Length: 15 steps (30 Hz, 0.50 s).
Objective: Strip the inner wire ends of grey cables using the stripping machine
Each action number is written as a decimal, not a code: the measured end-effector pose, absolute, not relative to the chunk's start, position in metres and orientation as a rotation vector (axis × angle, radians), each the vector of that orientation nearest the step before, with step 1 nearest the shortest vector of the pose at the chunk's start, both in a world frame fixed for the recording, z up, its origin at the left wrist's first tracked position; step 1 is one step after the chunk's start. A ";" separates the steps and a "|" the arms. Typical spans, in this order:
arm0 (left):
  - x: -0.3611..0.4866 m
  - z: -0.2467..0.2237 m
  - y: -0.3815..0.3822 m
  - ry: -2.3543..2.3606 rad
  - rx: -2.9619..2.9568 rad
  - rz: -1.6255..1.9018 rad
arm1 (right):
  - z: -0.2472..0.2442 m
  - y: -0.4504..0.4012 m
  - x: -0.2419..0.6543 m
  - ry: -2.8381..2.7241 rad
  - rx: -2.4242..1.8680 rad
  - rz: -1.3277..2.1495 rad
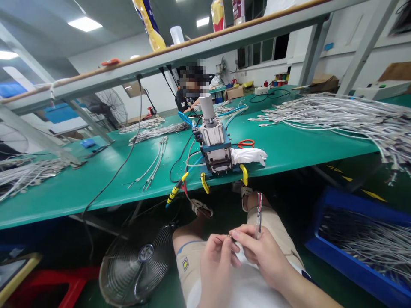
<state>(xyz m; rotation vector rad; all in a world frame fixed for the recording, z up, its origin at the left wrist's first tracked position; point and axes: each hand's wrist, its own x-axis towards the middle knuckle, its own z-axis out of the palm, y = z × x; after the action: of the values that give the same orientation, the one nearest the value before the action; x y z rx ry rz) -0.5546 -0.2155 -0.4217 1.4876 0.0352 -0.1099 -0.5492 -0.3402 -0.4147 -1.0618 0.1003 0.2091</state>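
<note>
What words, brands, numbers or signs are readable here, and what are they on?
I can't read any for certain. Likely places:
Fan badge: markings too small and blurred.
Shorts patch: a yellow diamond shape shows, but no readable word.
Yellow-and-blue packet: print too blurred.
Red-and-yellow packet: too small.
Dark red packet: too small.

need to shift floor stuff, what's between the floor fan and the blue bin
Head view: between fan and bin are your legs, left hand and right hand above them holding wires.
</note>
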 end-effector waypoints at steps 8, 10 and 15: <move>-0.562 -0.428 -0.214 0.125 1.470 -0.044 | -0.420 -0.335 -0.546 0.148 -1.129 0.203; -0.565 -0.428 -0.214 0.159 1.445 -0.022 | -0.421 -0.334 -0.545 0.141 -1.142 0.224; -0.570 -0.424 -0.215 0.202 1.412 0.032 | -0.423 -0.333 -0.544 0.101 -1.114 0.286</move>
<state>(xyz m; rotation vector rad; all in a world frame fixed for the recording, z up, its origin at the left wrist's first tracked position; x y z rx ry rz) -0.5698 -0.2149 -0.4240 1.4124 0.2020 0.0317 -0.5440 -0.3327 -0.4226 -1.1141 0.1010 0.2863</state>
